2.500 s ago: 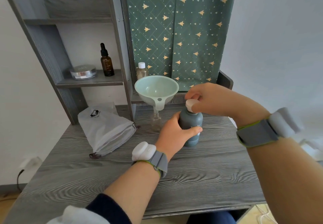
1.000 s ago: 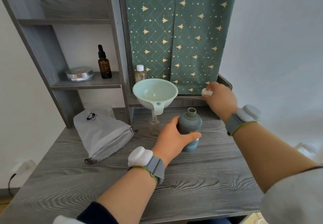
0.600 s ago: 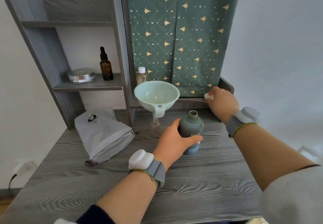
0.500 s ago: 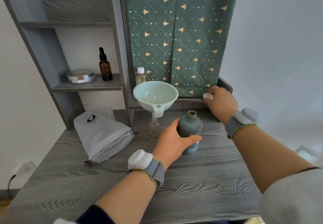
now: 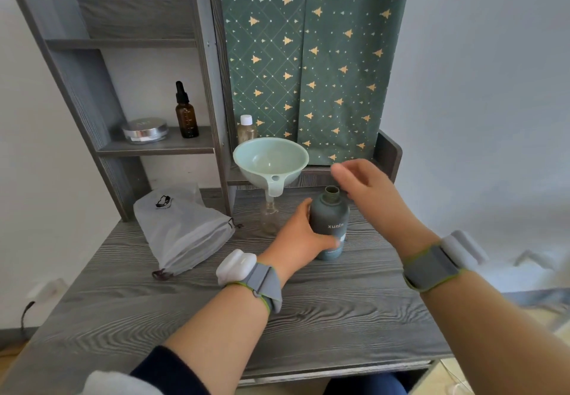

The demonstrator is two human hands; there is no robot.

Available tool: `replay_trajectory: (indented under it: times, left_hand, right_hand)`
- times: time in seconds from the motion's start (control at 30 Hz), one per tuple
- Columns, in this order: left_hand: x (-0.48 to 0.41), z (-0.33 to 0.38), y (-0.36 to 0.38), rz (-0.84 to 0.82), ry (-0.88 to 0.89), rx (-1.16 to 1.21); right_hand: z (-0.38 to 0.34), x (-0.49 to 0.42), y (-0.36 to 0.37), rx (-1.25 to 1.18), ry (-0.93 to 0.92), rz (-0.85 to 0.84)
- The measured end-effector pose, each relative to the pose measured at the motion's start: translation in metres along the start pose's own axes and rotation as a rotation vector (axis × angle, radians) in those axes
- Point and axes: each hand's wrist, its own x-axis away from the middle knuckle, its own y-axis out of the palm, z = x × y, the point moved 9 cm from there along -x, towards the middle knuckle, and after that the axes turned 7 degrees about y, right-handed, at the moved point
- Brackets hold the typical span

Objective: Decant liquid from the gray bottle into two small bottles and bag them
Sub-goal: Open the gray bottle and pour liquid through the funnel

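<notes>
The dark gray round plastic bottle point(image 5: 329, 225) stands upright on the gray wood-grain desk point(image 5: 339, 302), toward the back and a little right of the middle. Its cap is off and its narrow neck is open. The left hand point(image 5: 300, 236) grips it from its left side, thumb low across the front and fingers curled round behind. The right hand point(image 5: 365, 192) hovers just behind and to the right of the open neck. It is blurred, with its fingers loosely spread, and holds nothing that shows. Whether it touches the bottle cannot be told.

Just left of the gray bottle a small clear bottle point(image 5: 269, 220) stands on the desk with a pale mint-green plastic funnel point(image 5: 270, 161) seated in its mouth. Behind the funnel, on a low ledge, stands a second small bottle with a white cap point(image 5: 246, 129). Further left a white mesh drawstring bag point(image 5: 185, 231) with a dark logo lies on the desk, its cord end toward the front.

Each wrist wears a gray strap with a white pod, the left wristband point(image 5: 246, 271) and the right wristband point(image 5: 444, 263). At the back left rises a gray wooden shelf unit point(image 5: 129, 46). On its lower shelf an amber glass dropper bottle point(image 5: 186, 115) stands near a round silver tin point(image 5: 145, 130). A dark green cloth patterned with gold trees point(image 5: 311, 61) hangs behind the funnel.
</notes>
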Motion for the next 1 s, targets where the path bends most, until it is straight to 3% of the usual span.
replay_trajectory:
  times: [0.1, 0.27, 0.37, 0.53, 0.83, 1.0]
  left_hand:
    - [0.008, -0.008, -0.016, 0.078, -0.06, -0.07]
    - [0.029, -0.013, -0.076, 0.478, -0.053, -0.238]
    - [0.028, -0.01, -0.105, 0.63, -0.034, -0.276]
    - [-0.001, -0.017, -0.118, 0.518, -0.042, -0.269]
    - [-0.028, -0.012, -0.102, 0.384, 0.034, 0.149]
    - [-0.034, -0.014, -0.098, 0.384, 0.054, 0.171]
  right_hand:
    - [0.011, 0.012, 0.013, 0.088, 0.002, -0.072]
    - [0.031, 0.025, 0.03, 0.126, 0.034, -0.155]
    - [0.034, 0.027, 0.033, 0.15, 0.025, -0.13]
    - [0.036, 0.027, 0.033, 0.161, 0.004, -0.105]
    - [0.038, 0.026, 0.033, 0.173, 0.014, -0.095]
    - [0.039, 0.026, 0.034, 0.173, 0.023, -0.096]
